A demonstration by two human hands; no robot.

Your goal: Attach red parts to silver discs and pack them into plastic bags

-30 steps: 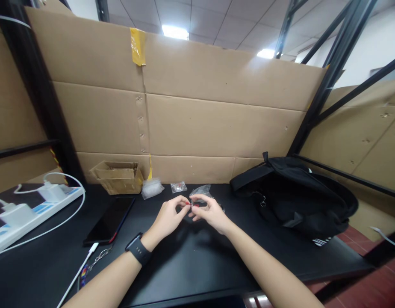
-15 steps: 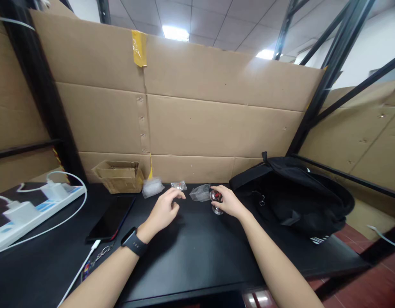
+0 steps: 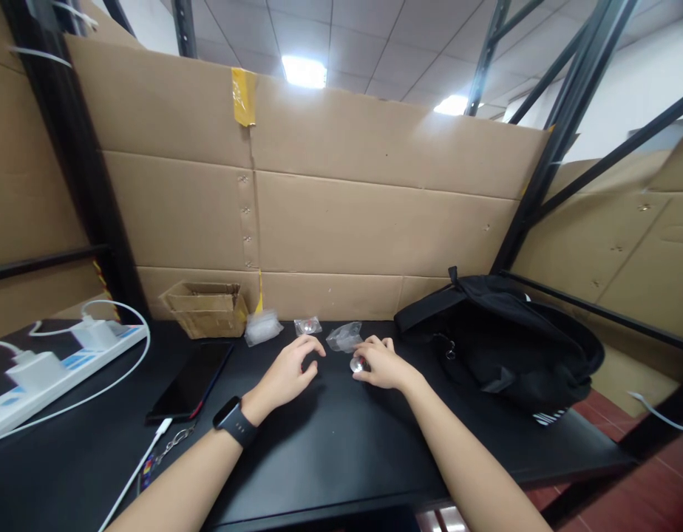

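Phone (image 3: 191, 383) and power strip (image 3: 78, 366) at left, black backpack (image 3: 530, 369) at right.
The phone lies dark-screened on the tabletop (image 3: 330, 465), a white cable (image 3: 135, 473) and metal chain (image 3: 175, 440) by its near end; two white adapters (image 3: 36, 372) sit in the strip. Behind stands a creased cardboard panel (image 3: 341, 222), yellow tape (image 3: 244, 97) over its top edge, ceiling lights (image 3: 304, 72) above.

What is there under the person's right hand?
Part of a clear object with some red shows under the right hand. The hand covers the rest, so its full shape cannot be seen.
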